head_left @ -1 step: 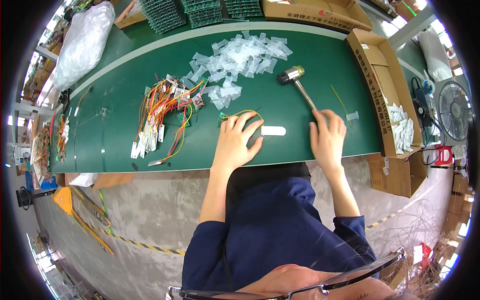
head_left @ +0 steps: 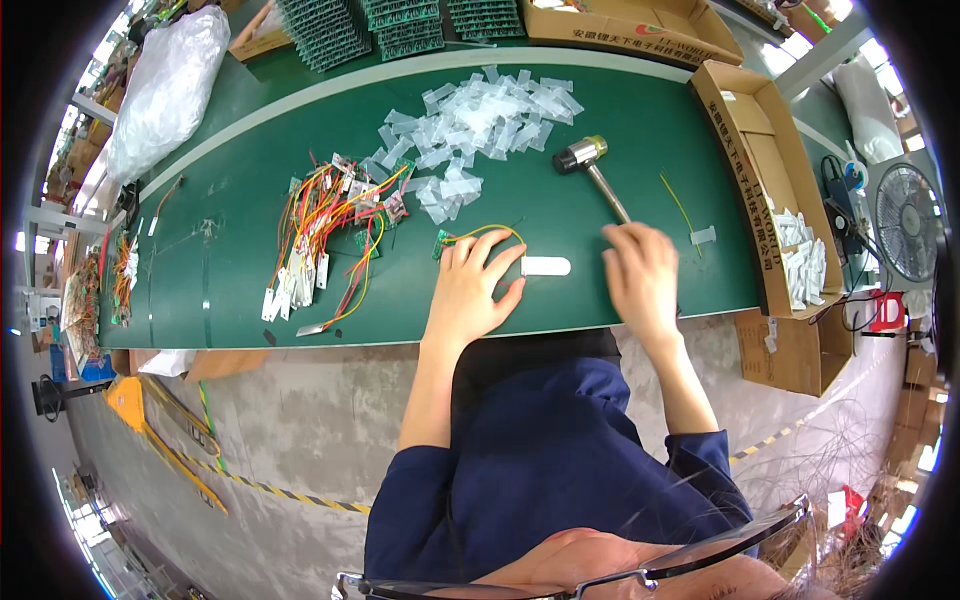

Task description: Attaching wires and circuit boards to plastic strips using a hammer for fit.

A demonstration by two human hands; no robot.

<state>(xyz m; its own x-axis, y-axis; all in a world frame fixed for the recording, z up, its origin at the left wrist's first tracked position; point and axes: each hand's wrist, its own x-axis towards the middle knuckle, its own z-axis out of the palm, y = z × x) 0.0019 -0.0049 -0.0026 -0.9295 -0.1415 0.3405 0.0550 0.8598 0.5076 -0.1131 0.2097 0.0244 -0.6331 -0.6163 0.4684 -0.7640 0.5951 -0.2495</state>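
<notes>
My left hand (head_left: pixel 468 295) rests on the green table with its fingers spread. Its thumb and index fingertips are apart, beside the near end of a white rounded tab (head_left: pixel 547 266). A yellow wire (head_left: pixel 490 228) arches past the fingertips from a small green circuit board (head_left: pixel 441 241). My right hand (head_left: pixel 642 275) hovers over the handle of a hammer (head_left: pixel 605 190), fingers extended and slightly blurred. Whether it touches the handle, I cannot tell. The hammer's black-and-metal head lies farther off, and the lower handle is hidden under the hand.
Wired boards with white tabs (head_left: pixel 325 230) lie heaped at left. Clear plastic pieces (head_left: pixel 480 115) are piled at the back. At right stands a cardboard box (head_left: pixel 745 150) holding white pieces, near a loose yellow wire (head_left: pixel 677 203) and a fan (head_left: pixel 907 222). Stacked green boards (head_left: pixel 400 25) stand behind.
My right hand has shifted slightly left, and its fingers have moved from beside the hammer handle to over it. My left hand and the white tab look unmoved.
</notes>
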